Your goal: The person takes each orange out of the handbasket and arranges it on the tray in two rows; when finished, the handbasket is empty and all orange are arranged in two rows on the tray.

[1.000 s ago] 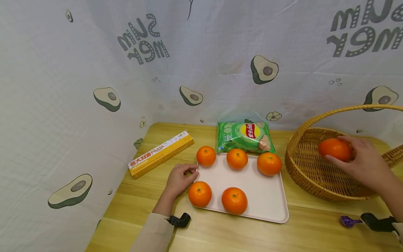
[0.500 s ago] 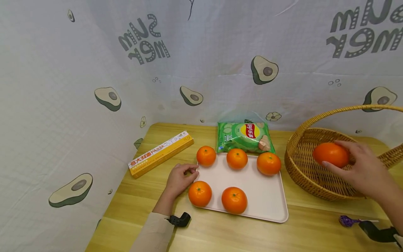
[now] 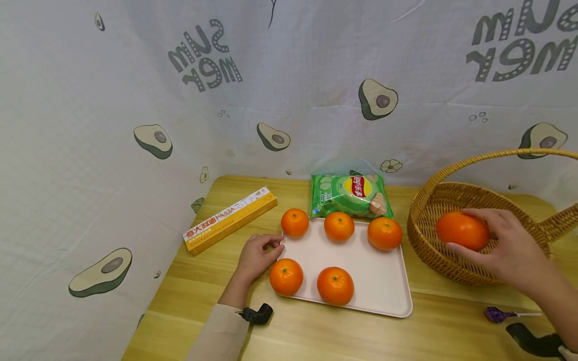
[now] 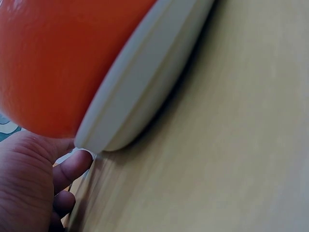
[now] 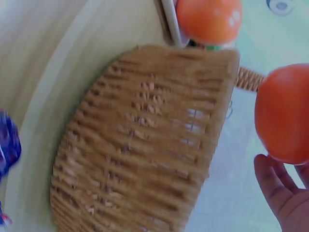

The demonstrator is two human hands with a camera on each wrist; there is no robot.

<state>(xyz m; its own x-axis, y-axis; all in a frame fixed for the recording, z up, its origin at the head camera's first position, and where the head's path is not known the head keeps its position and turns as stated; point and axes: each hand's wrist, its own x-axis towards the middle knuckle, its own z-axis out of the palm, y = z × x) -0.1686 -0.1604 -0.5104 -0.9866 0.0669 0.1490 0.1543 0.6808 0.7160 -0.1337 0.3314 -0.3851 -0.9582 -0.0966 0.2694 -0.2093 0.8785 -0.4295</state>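
My right hand point(image 3: 512, 250) grips an orange point(image 3: 462, 231) above the wicker basket point(image 3: 429, 253), fingers on its far side and thumb on its near side. In the right wrist view, that orange point(image 5: 285, 113) is clear of the woven rim. My left hand point(image 3: 257, 258) holds the left edge of a pale pink tray point(image 3: 361, 255), its thumb and fingertips at the rim. Several oranges sit on the tray, among them a front-left orange point(image 3: 286, 277), close to my left hand, and a front-middle orange point(image 3: 335, 286). The back row includes a right-hand orange point(image 3: 385, 233).
A green bag of chips point(image 3: 349, 195) lies behind the tray. A yellow pasta box point(image 3: 230, 220) lies at the back left. The basket's tall handle point(image 3: 492, 159) arches over it. A purple-wrapped lollipop point(image 3: 496, 315) lies in front of the basket, near my right forearm. A printed curtain hangs behind.
My right hand has moved left and slightly toward me with the orange, from deeper over the basket to its left half. The left hand and tray stay put.
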